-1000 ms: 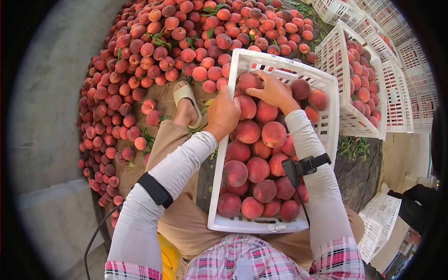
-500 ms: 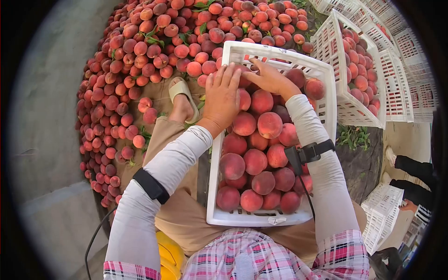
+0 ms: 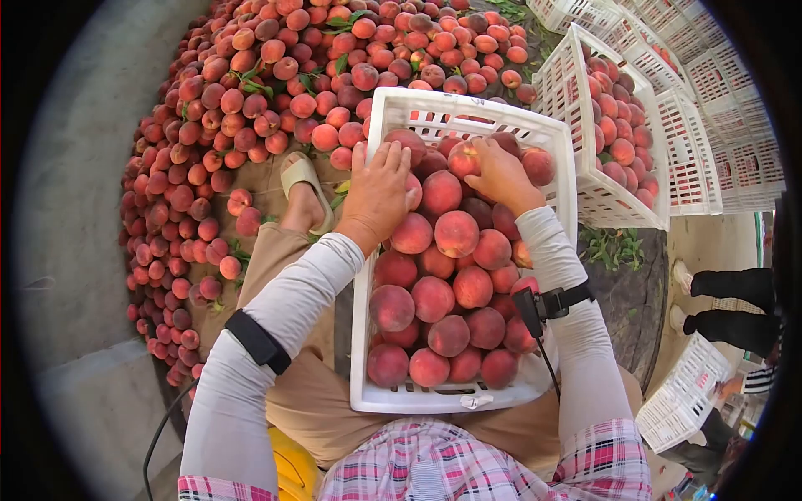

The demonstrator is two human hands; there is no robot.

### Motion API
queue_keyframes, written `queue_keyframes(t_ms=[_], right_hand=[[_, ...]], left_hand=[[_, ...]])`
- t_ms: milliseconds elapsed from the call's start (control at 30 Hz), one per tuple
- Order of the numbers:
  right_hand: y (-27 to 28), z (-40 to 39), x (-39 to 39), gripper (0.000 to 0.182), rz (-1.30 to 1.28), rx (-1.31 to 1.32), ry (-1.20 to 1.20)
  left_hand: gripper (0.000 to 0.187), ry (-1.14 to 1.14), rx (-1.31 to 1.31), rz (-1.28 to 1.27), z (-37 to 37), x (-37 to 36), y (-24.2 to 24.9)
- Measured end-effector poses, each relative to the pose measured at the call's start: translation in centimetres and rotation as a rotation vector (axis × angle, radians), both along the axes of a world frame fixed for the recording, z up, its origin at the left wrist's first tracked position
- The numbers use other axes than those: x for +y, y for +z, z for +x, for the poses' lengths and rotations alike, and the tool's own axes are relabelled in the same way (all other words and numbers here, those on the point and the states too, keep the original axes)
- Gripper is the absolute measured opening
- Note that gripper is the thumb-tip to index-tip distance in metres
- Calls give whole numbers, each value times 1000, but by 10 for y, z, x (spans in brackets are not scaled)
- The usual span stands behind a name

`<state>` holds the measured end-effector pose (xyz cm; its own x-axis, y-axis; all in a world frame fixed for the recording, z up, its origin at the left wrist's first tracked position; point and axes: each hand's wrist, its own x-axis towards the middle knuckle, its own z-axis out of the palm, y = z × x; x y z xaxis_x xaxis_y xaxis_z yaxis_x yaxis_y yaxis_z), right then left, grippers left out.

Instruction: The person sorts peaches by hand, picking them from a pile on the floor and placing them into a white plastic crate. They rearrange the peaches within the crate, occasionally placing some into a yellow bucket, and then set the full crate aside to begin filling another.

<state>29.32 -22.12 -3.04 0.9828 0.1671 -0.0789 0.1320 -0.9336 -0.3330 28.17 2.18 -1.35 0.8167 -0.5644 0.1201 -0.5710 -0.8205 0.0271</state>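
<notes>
A white plastic crate (image 3: 547, 386) of red peaches (image 3: 457, 234) rests across my lap. My left hand (image 3: 378, 196) lies over its left rim, fingers stretched out and touching peaches in the far left corner. At the far side of the crate, my right hand (image 3: 508, 177) has its thumb and fingers around a peach (image 3: 464, 159). The undersides of the fingers on both hands are partly hidden.
A large heap of peaches (image 3: 225, 100) with some leaves covers the ground ahead and left. Another filled crate (image 3: 555, 100) stands to the right, near stacked white crates (image 3: 735, 108). Farther right, a person in black trousers (image 3: 735, 292) is near a tilted crate (image 3: 681, 392).
My right hand has shifted from flat above the far peaches to a grip on one. My left hand has slid slightly down along the rim. The view has turned slightly.
</notes>
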Motion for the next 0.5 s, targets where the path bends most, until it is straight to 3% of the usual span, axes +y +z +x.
queue_keyframes(t_ms=[67,200,300,367,500], right_hand=[[-6,0,9,75,-46,35,-36],[8,9,16,75,-70,87,-27],[3,13,14,71,-26,1,-43],[-16,18,10,65,134,-255,-3],[-23,24,8,72,278,-71,-105]], left_hand=[[67,14,-6,30,1,-1,0],[69,26,-40,42,0,-1,2],[69,26,-21,37,0,-1,2],[69,32,-2,47,-1,-2,3],[68,28,1,32,0,-1,3]])
